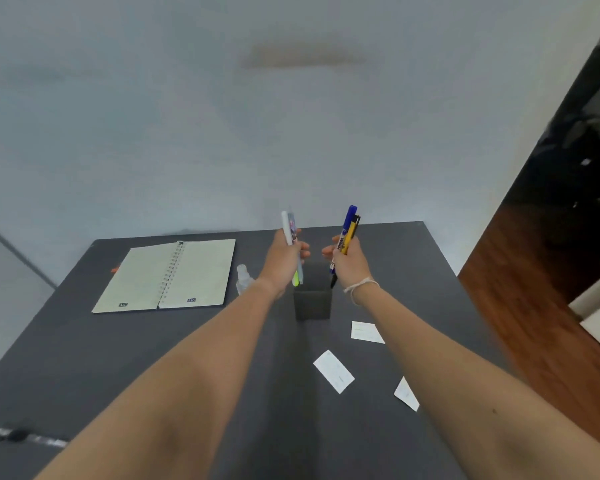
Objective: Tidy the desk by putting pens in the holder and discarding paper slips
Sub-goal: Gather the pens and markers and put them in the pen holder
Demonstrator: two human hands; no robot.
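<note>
Two fistfuls of pens hover over the holder at frame centre.
Left hand and right hand, each grip clamped on pens, should lower tips inside before releasing.

An open spiral notebook lies on a dark desk, with 2 small dark logo marks at the near edge of its pages, 1 per page; each appears to read "AIG", though blur leaves the letters uncertain. A blue marker, held in the right hand, carries dark print along its white barrel, too blurred to read. Faint marks show on 3 white paper slips, none of them legible.
</note>
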